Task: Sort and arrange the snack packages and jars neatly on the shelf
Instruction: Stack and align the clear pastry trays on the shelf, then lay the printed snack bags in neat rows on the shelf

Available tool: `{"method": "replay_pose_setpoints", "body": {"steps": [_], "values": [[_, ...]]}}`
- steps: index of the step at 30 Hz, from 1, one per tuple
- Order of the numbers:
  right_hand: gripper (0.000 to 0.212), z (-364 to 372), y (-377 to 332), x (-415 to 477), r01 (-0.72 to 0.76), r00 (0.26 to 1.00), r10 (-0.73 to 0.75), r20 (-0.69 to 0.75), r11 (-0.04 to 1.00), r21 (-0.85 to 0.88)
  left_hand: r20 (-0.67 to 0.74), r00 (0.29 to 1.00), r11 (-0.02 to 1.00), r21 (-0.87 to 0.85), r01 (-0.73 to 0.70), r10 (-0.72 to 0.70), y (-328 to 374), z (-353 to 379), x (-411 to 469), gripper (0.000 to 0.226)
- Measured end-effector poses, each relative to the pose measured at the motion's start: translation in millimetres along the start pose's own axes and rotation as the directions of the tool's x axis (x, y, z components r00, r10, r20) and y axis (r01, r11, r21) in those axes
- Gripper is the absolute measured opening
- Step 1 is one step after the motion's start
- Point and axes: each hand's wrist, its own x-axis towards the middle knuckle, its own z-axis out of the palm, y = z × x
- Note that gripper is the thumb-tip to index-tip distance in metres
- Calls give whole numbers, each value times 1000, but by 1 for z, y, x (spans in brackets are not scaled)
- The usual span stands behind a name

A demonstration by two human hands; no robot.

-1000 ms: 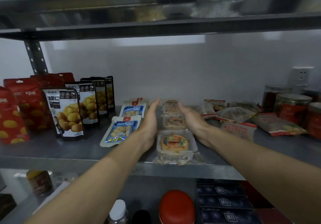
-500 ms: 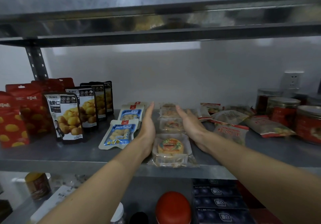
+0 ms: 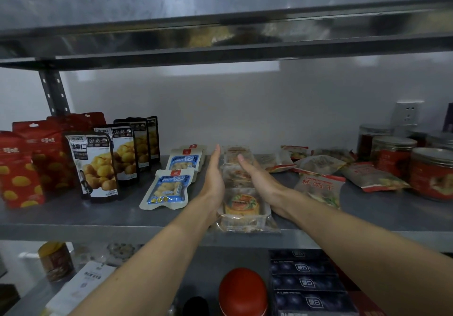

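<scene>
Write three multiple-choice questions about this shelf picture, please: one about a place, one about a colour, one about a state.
1. Where on the shelf do the jars stand?
A. left end
B. right end
C. front centre

2. What colour is the print on the flat pouches beside the left hand?
A. blue
B. green
C. purple

3. How are both hands?
A. clenched
B. gripping jars
C. open, fingers straight, flanking the row of clear pastry packs

Answers:
1. B: the jars cluster at the right end.
2. A: the pouches are white with blue print.
3. C: the left hand and right hand lie flat on either side of the row.
</scene>
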Motion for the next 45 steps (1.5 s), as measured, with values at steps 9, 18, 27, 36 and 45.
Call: {"method": "replay_pose_setpoints", "body": {"steps": [9, 18, 27, 36, 45], "values": [[106, 1, 5, 5, 25, 999, -23, 44, 998, -49, -19, 1000, 1000, -16, 8, -8, -4, -5, 10, 64], [58, -10, -4, 0, 76, 993, -103, -62, 937, -341, 2, 968, 849, 480, -222, 252, -20, -25, 43, 47], [67, -48, -31, -27, 217, 934, -351, 72, 393, -894, 322, 835, 94, 911, -401, 446, 7, -57, 42, 72], [76, -109, -23, -66, 98, 957, -290, 3, 316, -944, 439, 806, -28, 884, -467, 398, 7, -16, 27, 77], [73, -168, 6, -85, 101, 986, -163, 19, 512, -853, 552, 803, -29, 827, -561, 225, -10, 59, 23, 75]]}}
